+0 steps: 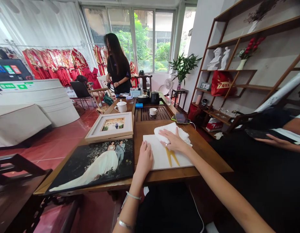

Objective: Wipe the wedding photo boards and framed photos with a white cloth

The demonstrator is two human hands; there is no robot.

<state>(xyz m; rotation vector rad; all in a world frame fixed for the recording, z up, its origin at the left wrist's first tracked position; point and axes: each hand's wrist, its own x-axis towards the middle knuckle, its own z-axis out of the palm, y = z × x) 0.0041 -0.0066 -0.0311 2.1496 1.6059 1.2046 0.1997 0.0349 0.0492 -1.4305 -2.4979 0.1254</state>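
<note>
A white board (152, 160), its face up, lies flat at the front of the wooden table. My left hand (145, 155) rests at its left edge, fingers curled together over the border. On the board's far right part is a bunched white cloth (182, 137), with my right hand (172, 140) gripping it and pressing it down from above. A forked yellow piece (172, 158) shows on the board below my right palm; its upper end is hidden.
Left of the board lies a wedding photo panel (101, 165), with a white-framed photo (112, 126) behind it. Farther back are a lidded cup (121, 106), a tea tray (146, 114) and a phone (182, 118). One person (118, 68) stands beyond; another sits at right.
</note>
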